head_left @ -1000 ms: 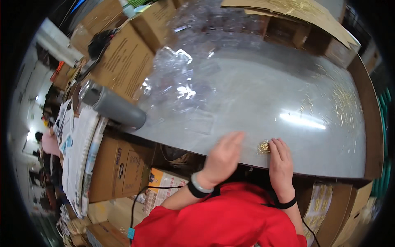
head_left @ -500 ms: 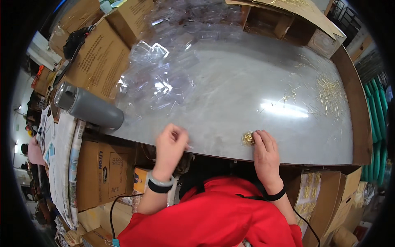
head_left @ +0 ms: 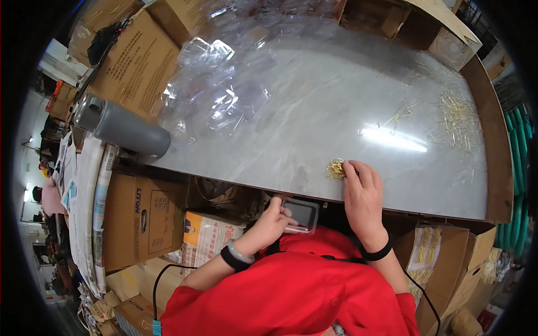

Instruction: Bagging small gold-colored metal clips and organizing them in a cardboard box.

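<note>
At the near edge of the grey marble-pattern table [head_left: 314, 112], the right hand [head_left: 363, 196] lies palm down, its fingers curled loosely over a small cluster of gold wire clips [head_left: 335, 168]. The cluster sits just beyond the fingertips toward the person's left, touching them, and close to the table's near edge. It is covered rather than pinched, so a sideways sweep could push clips off that edge into the cartons below. The left hand [head_left: 273, 219] is below the table edge, fingers closed around a small clear plastic tray [head_left: 301, 215]. The tray is held low and well apart from the cluster; a tilt would spill whatever it holds, though its contents cannot be told. More loose gold clips [head_left: 454, 120] lie scattered toward the far right corner; clear plastic packaging [head_left: 224, 89] is heaped at the far left corner.
</note>
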Action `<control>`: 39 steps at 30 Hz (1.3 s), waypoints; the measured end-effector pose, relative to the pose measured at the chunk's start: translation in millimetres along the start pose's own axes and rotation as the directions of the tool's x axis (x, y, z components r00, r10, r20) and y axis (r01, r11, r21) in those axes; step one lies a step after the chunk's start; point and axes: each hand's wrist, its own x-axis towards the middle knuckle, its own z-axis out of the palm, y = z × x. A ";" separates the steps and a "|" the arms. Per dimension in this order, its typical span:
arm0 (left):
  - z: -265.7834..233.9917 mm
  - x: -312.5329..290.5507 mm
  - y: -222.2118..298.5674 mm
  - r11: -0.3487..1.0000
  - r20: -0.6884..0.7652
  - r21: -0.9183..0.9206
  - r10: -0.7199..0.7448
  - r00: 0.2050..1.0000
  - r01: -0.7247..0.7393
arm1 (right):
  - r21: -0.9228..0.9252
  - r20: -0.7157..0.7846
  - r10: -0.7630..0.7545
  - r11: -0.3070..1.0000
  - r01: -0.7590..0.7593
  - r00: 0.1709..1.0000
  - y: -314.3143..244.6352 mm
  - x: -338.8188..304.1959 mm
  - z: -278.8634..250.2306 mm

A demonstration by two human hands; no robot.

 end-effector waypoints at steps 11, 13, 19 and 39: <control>17.5 -21.4 32.7 0.817 0.215 -0.572 0.062 0.975 0.074 | 0.306 0.191 -0.340 0.912 0.273 0.921 -32.7 -41.1 -9.3; 16.5 -29.1 27.0 0.851 0.237 -0.523 0.084 0.968 0.054 | 0.345 0.200 -0.332 0.904 0.251 0.922 -33.9 -46.7 -8.5; 25.7 -31.0 58.2 0.920 0.307 -0.342 0.301 0.903 -0.191 | 0.353 0.111 -0.282 0.908 0.227 0.953 -30.9 -17.2 -26.6; 57.1 67.8 91.5 -0.016 0.432 0.790 0.724 0.538 -0.612 | 0.117 0.203 0.015 0.992 -0.039 0.979 8.3 -19.5 -24.1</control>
